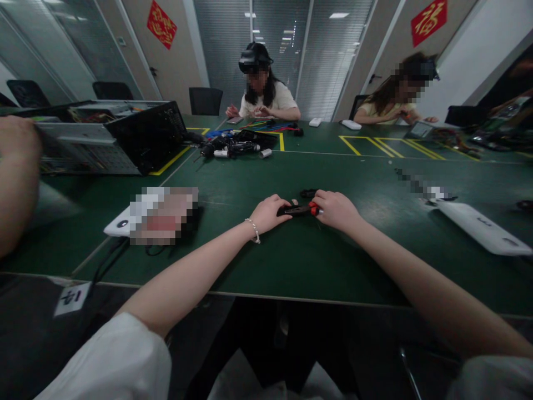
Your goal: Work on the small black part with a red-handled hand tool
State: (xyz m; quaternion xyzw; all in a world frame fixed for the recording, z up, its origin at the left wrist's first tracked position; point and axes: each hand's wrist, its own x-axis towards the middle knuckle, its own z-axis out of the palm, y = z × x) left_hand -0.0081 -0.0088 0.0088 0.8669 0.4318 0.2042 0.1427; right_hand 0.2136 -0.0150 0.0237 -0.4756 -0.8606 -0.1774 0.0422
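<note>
Low over the green table [237,244], both my hands meet at a small dark pair of pliers [297,211] with red on the handle part. My left hand [270,215], with a bracelet at the wrist, has its fingers closed on the dark left end. The red right end is gripped in my right hand [338,211], its fingers curled round it. A small pale piece [295,202] shows just behind the pliers; I cannot make out what it is. Close behind my right fingertips lies a short black object [308,193].
An open computer case [145,139] stands at the left, near another person's arm [19,183]. Cables and a black drill-like tool [229,145] lie further back. White power banks [483,225] [120,222] flank my arms. Two people with headsets sit across the table.
</note>
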